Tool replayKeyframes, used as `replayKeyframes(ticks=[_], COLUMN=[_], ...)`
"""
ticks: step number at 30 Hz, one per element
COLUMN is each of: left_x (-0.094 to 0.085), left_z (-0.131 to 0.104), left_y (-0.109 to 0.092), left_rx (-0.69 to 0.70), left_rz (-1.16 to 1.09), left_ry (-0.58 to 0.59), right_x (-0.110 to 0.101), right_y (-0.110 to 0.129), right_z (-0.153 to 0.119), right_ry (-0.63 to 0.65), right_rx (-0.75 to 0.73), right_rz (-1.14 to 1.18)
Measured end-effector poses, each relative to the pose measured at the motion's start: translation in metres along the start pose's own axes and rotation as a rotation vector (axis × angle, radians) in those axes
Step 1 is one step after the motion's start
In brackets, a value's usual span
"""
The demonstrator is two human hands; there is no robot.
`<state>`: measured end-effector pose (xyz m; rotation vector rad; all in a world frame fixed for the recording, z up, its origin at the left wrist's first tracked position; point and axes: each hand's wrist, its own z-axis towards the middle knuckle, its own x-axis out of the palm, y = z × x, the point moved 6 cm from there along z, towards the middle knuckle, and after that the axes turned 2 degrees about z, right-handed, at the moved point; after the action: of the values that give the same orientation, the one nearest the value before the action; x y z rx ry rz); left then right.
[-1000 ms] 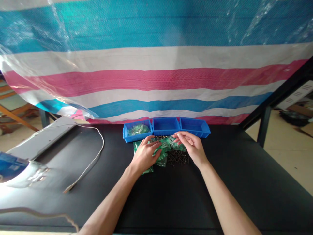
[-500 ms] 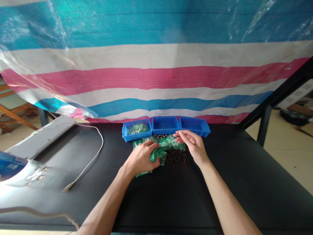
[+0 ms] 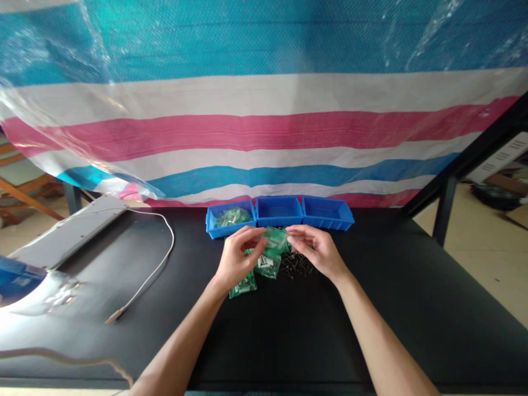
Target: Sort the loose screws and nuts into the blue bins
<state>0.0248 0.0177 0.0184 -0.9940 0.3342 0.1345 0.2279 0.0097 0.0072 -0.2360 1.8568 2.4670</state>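
A small green-tinted plastic bag [image 3: 275, 238] is pinched between my two hands, above the heap in front of the bins. My left hand [image 3: 238, 256] grips its left edge with thumb and fingers. At its right edge, the thumb and fingertips of my right hand [image 3: 318, 250] close on the plastic. Below lie another green bag [image 3: 268, 265] with pale pieces inside and a further green bag [image 3: 244, 286] near my left wrist. Dark screws [image 3: 296, 266] form a loose pile beside them, partly under my right hand. My hands hide part of the heap.
Three blue bins stand in a row behind: the left bin [image 3: 226, 230] holds green bags, alongside the middle bin [image 3: 279, 221] and right bin [image 3: 334, 223]. A white cable [image 3: 159, 260] lies left on the black table [image 3: 412, 308]. Striped sheeting [image 3: 264, 132] hangs behind.
My left hand has moved up from the nearer bags, uncovering them. My right hand has come slightly left and lower, and both hands now hold one bag between them.
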Motion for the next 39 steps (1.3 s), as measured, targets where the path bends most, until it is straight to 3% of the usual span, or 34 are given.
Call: replayKeyframes(ticks=[7,12,15,18,21,24,27,29,35,39], left_x=[0.021,0.019,0.0,-0.029,-0.052,-0.055,-0.045,-0.04,-0.033,-0.011], left_z=[-0.004,-0.001,0.005,0.008,0.009,0.013,0.015,0.014,0.011,0.006], left_y=[0.012,0.008,-0.001,-0.009,-0.002,0.017,0.037,0.043,0.018,-0.001], left_rx=[-0.267,-0.237,-0.027,0.201,0.269,0.234,0.128,0.092,0.251,0.367], left_rz=[-0.362,-0.361,-0.115,0.255,0.548,0.74,0.84,0.851,0.748,0.578], left_ry=[0.16,0.168,0.019,-0.249,-0.414,-0.32,-0.132,-0.084,-0.145,0.057], right_x=[0.012,0.014,0.011,0.003,-0.005,-0.006,-0.006,-0.007,-0.024,-0.039], right_y=[0.004,0.004,0.003,0.003,0.004,0.005,0.004,0.003,-0.002,-0.001], right_z=[-0.002,-0.001,-0.001,0.0,0.002,0.002,0.002,0.002,0.003,0.002], right_ry=[0.076,0.081,0.053,0.004,-0.032,-0.033,-0.034,-0.043,-0.188,-0.28], right_rx=[0.104,0.106,0.083,0.052,0.041,0.034,0.025,0.01,-0.044,-0.075], right_rz=[0.047,0.091,0.113,0.138,0.163,0.17,0.135,0.095,0.006,-0.183])
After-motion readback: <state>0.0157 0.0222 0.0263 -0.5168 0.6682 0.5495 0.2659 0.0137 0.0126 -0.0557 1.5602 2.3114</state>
